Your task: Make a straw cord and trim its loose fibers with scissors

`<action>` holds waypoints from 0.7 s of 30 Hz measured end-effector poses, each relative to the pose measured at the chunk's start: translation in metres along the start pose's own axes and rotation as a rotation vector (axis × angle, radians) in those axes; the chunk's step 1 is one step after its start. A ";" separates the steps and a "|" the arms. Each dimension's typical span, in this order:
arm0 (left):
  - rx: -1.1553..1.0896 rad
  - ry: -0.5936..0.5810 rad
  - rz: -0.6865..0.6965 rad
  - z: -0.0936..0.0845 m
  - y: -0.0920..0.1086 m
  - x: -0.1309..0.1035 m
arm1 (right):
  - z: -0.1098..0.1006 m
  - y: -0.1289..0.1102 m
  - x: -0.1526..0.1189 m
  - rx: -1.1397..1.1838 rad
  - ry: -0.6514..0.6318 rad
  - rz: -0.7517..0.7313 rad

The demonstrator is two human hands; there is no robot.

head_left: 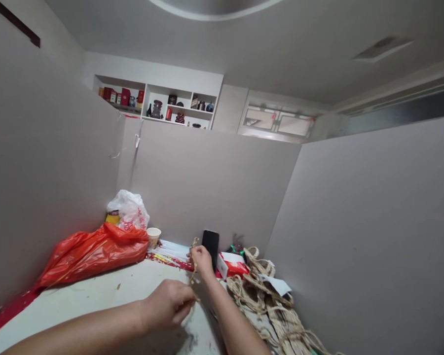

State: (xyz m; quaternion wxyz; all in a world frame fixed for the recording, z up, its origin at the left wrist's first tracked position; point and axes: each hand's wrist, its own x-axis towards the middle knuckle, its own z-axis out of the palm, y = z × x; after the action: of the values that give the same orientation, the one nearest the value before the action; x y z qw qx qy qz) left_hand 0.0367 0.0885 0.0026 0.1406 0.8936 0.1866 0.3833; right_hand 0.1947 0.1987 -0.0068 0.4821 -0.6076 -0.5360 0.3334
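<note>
A thin tan braided cord (194, 274) runs between my two hands above the white tabletop (140, 281). My left hand (171, 301) is closed, pinching the cord's lower end between thumb and fingers. Farther forward, my right hand (202, 260) is closed around the upper part, and a knotted-looking bit of the cord sticks up past its fingers. Behind my right hand a black phone (211, 245) leans upright. Coils of tan braided rope (281, 315) lie heaped to the right of my right forearm.
An orange-red plastic bag (99, 251) lies on the left, with a white plastic bag (131, 209) and a paper cup (154, 236) behind. A red and white packet (235, 266) sits beside the phone. Grey partitions (214, 182) enclose the table on three sides.
</note>
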 end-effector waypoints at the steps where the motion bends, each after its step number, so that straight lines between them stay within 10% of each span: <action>1: -0.068 0.054 -0.084 -0.002 -0.001 0.003 | -0.004 -0.005 -0.001 0.063 0.021 -0.009; 7: -0.399 0.320 -0.493 -0.035 -0.028 0.015 | -0.027 -0.037 -0.029 0.385 0.135 -0.167; 13: -0.441 0.456 -0.583 -0.066 -0.057 0.009 | -0.039 -0.058 -0.071 0.437 0.098 -0.342; 21: -0.502 0.532 -0.646 -0.097 -0.049 0.001 | -0.049 -0.054 -0.096 0.127 0.031 -0.507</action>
State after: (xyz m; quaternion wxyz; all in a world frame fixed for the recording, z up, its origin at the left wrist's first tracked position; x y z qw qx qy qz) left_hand -0.0454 0.1434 0.0491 0.4111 0.5993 0.3856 0.5685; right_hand 0.2023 0.0920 0.0488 0.5956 -0.4276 -0.6416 0.2253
